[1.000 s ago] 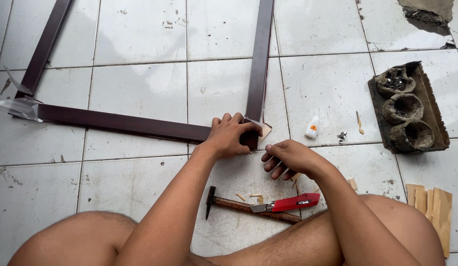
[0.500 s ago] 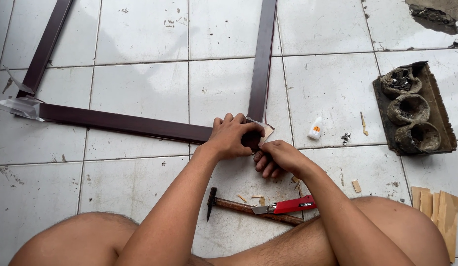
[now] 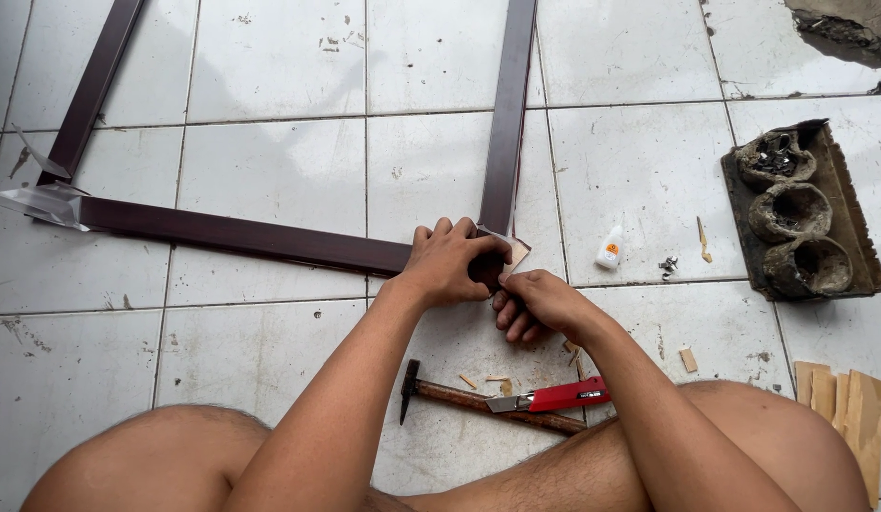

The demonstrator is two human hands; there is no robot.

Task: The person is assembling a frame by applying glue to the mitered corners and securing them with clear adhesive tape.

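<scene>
A dark brown wooden frame [image 3: 241, 237] lies flat on the white tiled floor. My left hand [image 3: 450, 261] presses down on the frame's near right corner, where two bars meet. My right hand [image 3: 535, 303] sits just below and right of that corner, fingers curled against it and touching the left hand. A thin pale sliver [image 3: 516, 254] sticks out at the corner beside my fingers. What the right fingers pinch is hidden.
A hammer [image 3: 478, 398] and a red utility knife [image 3: 554, 395] lie between my legs. A small glue bottle [image 3: 608, 247] stands right of the corner. A dirty tray with cups of nails [image 3: 801, 213] sits far right. Wood slats [image 3: 844, 403] lie by my right knee. Clear tape [image 3: 37, 199] wraps the left corner.
My right hand has moved up and left from near the knife until it touches the frame corner and my left hand. The left hand has stayed on the corner.
</scene>
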